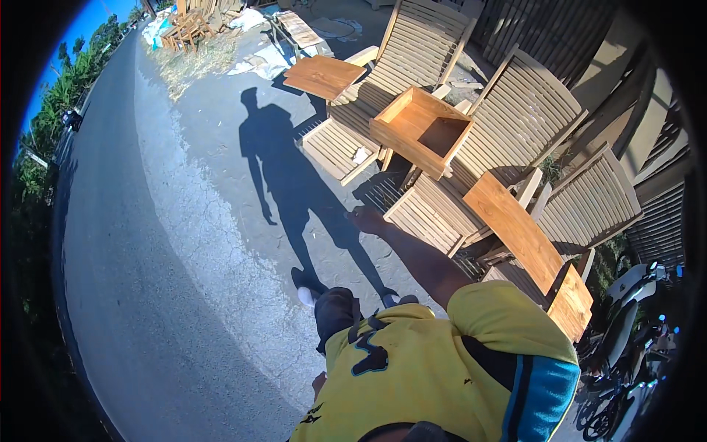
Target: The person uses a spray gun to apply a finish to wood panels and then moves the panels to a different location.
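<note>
My right hand (366, 220) hangs in front of me with its fingers curled in, and I see nothing in it. It is near the slatted footrest (431, 214) of a wooden lounge chair, apart from it as far as I can tell. Just a sliver of my left hand (319, 384) shows beside my yellow shirt; its fingers are hidden. An open wooden box (394, 140), like a drawer, rests tilted on the slatted chairs (526, 110). One brown board (324, 76) lies on the far chair, and a long board (515, 230) spans the nearer ones.
A paved road (140, 295) runs along the left, with greenery beyond. Parked motorbikes (626, 324) stand at the lower right. Farther ahead are a small bench (300, 29) and a pile of wooden furniture (193, 31). My shadow falls on the grey ground (213, 155).
</note>
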`<state>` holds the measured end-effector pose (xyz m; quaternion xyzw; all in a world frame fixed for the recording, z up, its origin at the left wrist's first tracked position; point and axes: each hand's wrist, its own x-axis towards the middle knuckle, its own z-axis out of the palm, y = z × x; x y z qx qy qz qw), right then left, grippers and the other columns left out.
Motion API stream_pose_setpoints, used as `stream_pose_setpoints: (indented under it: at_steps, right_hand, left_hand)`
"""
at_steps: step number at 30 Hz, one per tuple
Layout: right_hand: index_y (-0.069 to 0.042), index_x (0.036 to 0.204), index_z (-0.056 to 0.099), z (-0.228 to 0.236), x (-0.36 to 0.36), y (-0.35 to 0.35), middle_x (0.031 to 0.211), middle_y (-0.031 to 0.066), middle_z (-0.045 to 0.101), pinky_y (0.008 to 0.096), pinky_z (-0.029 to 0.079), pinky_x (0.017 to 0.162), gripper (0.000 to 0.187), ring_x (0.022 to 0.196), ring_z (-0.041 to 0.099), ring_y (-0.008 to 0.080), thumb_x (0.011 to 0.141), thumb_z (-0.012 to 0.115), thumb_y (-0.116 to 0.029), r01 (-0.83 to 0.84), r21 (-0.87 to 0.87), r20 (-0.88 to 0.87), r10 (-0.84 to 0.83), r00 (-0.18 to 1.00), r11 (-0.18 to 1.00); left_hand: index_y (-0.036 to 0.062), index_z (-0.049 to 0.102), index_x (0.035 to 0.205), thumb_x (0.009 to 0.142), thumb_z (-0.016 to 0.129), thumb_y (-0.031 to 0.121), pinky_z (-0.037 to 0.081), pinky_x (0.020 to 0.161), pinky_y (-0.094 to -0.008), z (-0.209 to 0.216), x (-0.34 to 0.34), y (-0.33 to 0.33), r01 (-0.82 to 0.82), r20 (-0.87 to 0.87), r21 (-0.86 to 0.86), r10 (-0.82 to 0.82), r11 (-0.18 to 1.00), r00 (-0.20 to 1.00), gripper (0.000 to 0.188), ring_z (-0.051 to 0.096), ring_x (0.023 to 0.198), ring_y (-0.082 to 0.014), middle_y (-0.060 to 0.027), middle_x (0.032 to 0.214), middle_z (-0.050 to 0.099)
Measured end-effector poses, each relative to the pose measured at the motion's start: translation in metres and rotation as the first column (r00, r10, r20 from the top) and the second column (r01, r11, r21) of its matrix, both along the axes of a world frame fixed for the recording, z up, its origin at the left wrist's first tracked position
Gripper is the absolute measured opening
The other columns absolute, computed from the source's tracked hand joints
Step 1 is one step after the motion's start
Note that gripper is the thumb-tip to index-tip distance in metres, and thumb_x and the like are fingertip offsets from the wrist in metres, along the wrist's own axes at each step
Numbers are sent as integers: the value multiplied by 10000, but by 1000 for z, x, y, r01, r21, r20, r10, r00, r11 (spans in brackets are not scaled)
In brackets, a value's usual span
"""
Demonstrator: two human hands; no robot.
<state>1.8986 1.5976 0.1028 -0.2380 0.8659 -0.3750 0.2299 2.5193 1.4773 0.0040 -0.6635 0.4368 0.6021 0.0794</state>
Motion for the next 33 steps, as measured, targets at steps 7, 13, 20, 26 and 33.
stream_pose_setpoints:
  at_steps: [7, 13, 20, 26, 33]
  right_hand:
    - [-44, 1009, 714, -5, -42, -190, 993, 192, 723, 460, 516, 855, 496, 973, 682, 382, 957, 567, -515, -154, 52, -67, 157, 985, 987]
    - [17, 996, 727, -133, -29, -118, 1001, 197, 736, 458, 516, 919, 728, 932, 718, 345, 951, 465, -660, -206, 633, 491, -181, 852, 747]
    - [97, 1119, 609, -125, -31, -92, 914, 202, 718, 427, 557, 460, 601, 697, 741, 266, 939, 629, -475, 455, 770, 217, -854, 473, 447]
    - [102, 1045, 664, -129, -214, -298, 1026, 263, 714, 415, 615, 720, 513, 722, 737, 330, 893, 591, -382, 562, 636, 138, -795, 591, 528]
    - [-33, 1080, 707, -26, -524, -730, 1076, 222, 703, 491, 499, 943, 480, 1069, 654, 395, 967, 551, -472, 242, 80, 171, -253, 952, 967]
  left_hand:
    - [135, 690, 1087, 928, 589, 477, 526, 777, -514, -43, -112, -217, 481, 67, -138, -476, 866, 877, 390, 684, 980, -330, -146, 986, 714]
    - [39, 663, 1137, 955, 663, 243, 554, 563, -315, 6, -308, -546, 265, -80, -318, -304, 911, 949, 274, 690, 664, -195, -133, 835, 717]
    - [36, 593, 1251, 995, 632, 304, 440, 460, -246, 51, -530, -819, 219, -181, -440, -324, 871, 929, 373, 662, 656, -170, -142, 921, 705]
    - [141, 517, 1346, 986, 609, 439, 521, 680, -436, 9, -640, -865, 449, -125, -110, -461, 887, 879, 476, 705, 926, -329, -185, 1142, 688]
    - [134, 545, 1317, 987, 617, 406, 511, 643, -408, 27, -756, -935, 674, -12, 41, -674, 738, 739, 434, 701, 864, -292, -154, 1075, 699]
